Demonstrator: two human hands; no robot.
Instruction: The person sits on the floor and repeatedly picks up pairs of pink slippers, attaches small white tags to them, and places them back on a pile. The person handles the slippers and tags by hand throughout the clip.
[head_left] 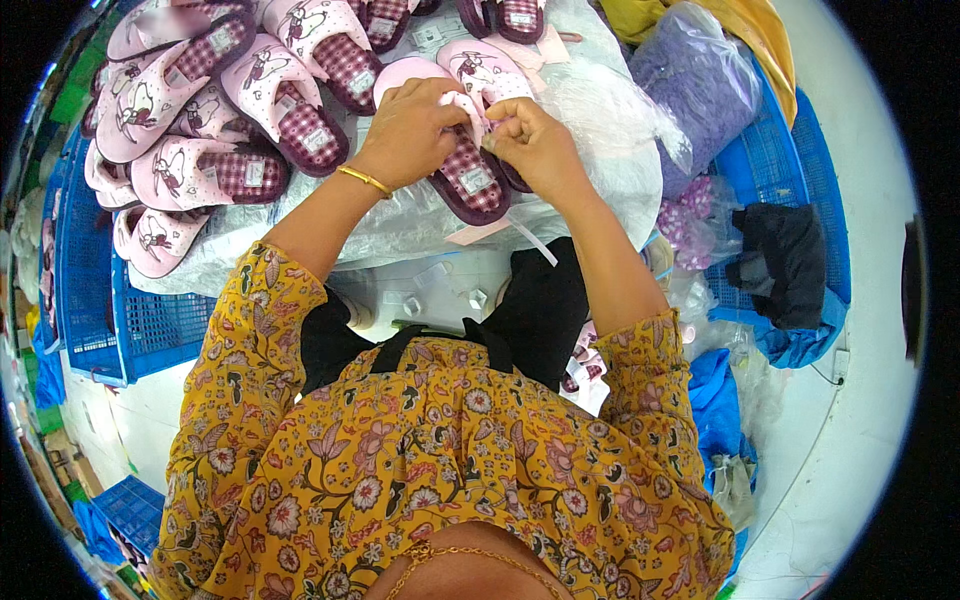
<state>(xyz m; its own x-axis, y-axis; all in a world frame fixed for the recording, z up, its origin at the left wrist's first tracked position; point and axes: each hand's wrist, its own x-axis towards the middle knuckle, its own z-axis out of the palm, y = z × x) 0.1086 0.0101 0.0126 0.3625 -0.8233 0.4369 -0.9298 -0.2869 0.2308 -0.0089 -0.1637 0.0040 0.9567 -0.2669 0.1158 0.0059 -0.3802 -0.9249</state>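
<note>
My plastic-covered desk [345,232] bears a heap of pink slippers [165,178] on the left. One slipper [474,185] lies near the front edge, heel toward me; my left hand [412,128] grips its upper [405,71], while my right hand [537,148] pinches the upper's inner rim.

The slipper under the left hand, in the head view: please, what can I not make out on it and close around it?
All in the head view:
- Middle of the slipper's upper: hidden by the left hand.
- What the right hand pinches, if anything: too small, fingers cover it.
- Neighbouring slipper's insole: mostly hidden by the right hand and first slipper.
- Insole label's print: too small.
</note>
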